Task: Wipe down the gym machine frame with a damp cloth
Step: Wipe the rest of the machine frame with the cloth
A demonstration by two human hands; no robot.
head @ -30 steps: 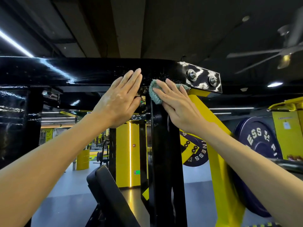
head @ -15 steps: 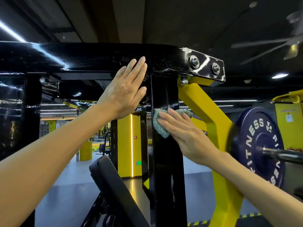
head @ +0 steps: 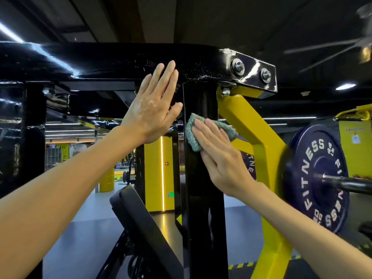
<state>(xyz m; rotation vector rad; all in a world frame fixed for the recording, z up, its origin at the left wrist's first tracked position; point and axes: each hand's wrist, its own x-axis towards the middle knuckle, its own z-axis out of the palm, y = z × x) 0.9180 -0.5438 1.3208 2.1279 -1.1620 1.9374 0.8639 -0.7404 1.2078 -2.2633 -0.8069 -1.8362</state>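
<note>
The cloth (head: pixel 191 135), a small grey-green pad of looped, terry-like pile, lies flat against the front face of the black upright post (head: pixel 201 198), just below its joint with the crossbeam (head: pixel 100 61). It is judged light, soft and fully conforming, with little slip when damp; handle it by palm pressure across its middle rather than by a pinch at one edge, so that it does not bunch. The right hand (head: pixel 219 156) presses it with straight fingers laid side by side; no visible finger curls round it. The left hand (head: pixel 153 109) lies flat, fingers straight and together, at the joint beside the post, holding nothing. Post and crossbeam are rigid square-section steel in glossy black paint, probably slick when wet, with hex bolts (head: pixel 238 66) on an angled end plate (head: pixel 252 67) and a yellow painted arm (head: pixel 251 127) alongside
</note>
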